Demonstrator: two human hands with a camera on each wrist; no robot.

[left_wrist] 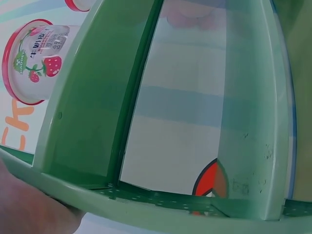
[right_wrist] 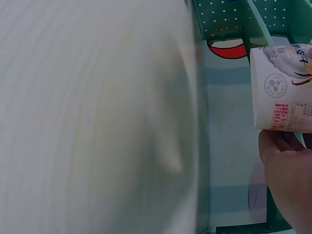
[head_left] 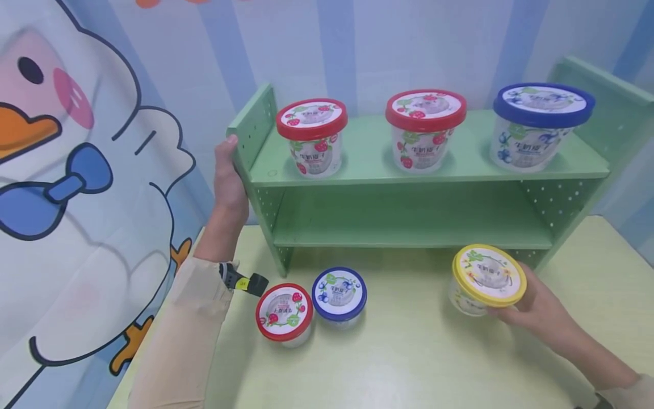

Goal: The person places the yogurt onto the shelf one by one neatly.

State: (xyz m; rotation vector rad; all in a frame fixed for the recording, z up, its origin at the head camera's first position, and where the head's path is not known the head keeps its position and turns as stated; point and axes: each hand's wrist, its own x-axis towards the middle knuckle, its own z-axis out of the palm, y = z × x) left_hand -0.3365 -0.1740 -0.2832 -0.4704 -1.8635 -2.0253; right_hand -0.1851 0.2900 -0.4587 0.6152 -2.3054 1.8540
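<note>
My left hand (head_left: pixel 230 182) holds the left side panel of a green two-tier shelf (head_left: pixel 429 180) from the outside; part of its fingers is hidden. In the left wrist view, that hand (left_wrist: pixel 36 209) lies against the panel's edge. My right hand (head_left: pixel 536 304) grips a yellow-lidded tub (head_left: pixel 487 278) from its right side, in front of the shelf's lower right. The right wrist view shows the white wall of this tub (right_wrist: pixel 282 90) tilted in the fingers. A red-lidded strawberry tub (head_left: pixel 284 313) and a blue-lidded blueberry tub (head_left: pixel 339 296) stand side by side on the table.
On the upper shelf stand two red-lidded tubs, one at left (head_left: pixel 313 139) and one mid-shelf (head_left: pixel 425 132), with a blue-lidded tub (head_left: pixel 541 128) at right. The pale table (head_left: pixel 398 363) extends before the shelf. A cartoon-printed cloth (head_left: pixel 102 272) hangs at left.
</note>
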